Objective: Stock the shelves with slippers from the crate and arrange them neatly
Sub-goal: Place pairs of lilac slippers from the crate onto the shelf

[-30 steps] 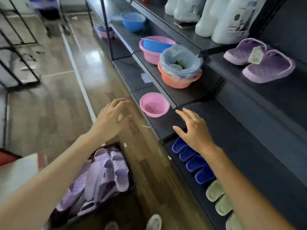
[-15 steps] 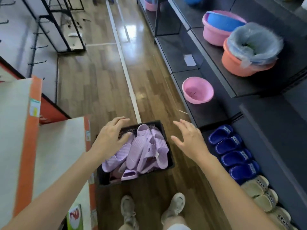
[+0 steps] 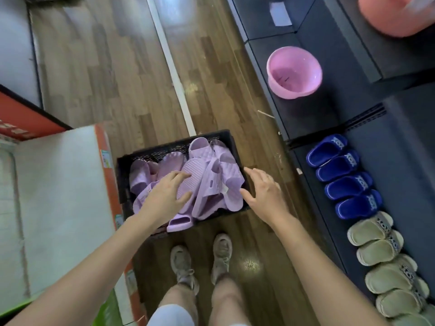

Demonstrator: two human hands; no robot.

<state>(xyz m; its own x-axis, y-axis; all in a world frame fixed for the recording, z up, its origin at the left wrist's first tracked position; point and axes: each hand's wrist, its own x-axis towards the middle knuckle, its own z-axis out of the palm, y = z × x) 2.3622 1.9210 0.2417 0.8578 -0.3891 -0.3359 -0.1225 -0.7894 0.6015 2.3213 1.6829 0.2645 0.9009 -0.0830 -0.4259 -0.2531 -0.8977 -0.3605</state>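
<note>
So both hands are down at the black crate [image 3: 150, 153] on the floor. Left hand [image 3: 164, 196] rests spread on the lilac slippers [image 3: 207, 182] heaped inside, fingers loose, maybe starting to curl. Right hand [image 3: 264, 194] hovers open beside the crate. Foam slippers look light and bendy; grab across the strap. Blue slippers [image 3: 343, 177] line the shelf [image 3: 388, 161] past the crate.
</note>
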